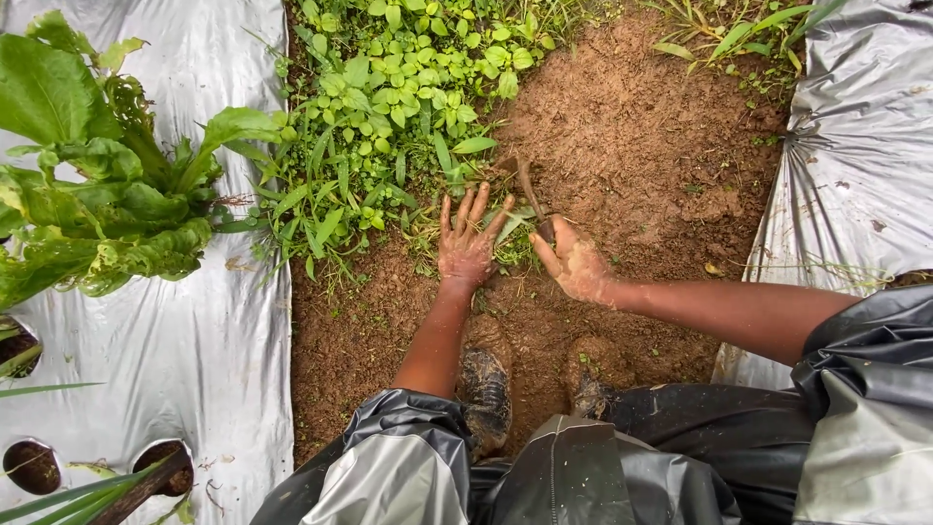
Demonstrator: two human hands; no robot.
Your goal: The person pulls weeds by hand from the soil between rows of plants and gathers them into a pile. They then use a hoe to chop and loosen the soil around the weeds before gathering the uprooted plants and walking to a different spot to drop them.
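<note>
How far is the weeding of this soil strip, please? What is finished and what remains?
Done: the right part of the strip is bare brown soil. In hand: the left hand lies flat on weeds at the edge of the green patch, while the right hand grips a small tool dug in beside it. Left: the dense weeds in the upper left, and some grass at the top right.

You are out in a vegetable field, crouched in a bare furrow of reddish soil (622,146) between two raised beds. Silver plastic mulch sheeting (185,340) covers the beds on both sides, with round planting holes (31,465) cut near its lower left corner. Leafy green crop plants (87,185) grow through it, and low weeds (389,87) spread across the furrow's top edge.
</note>
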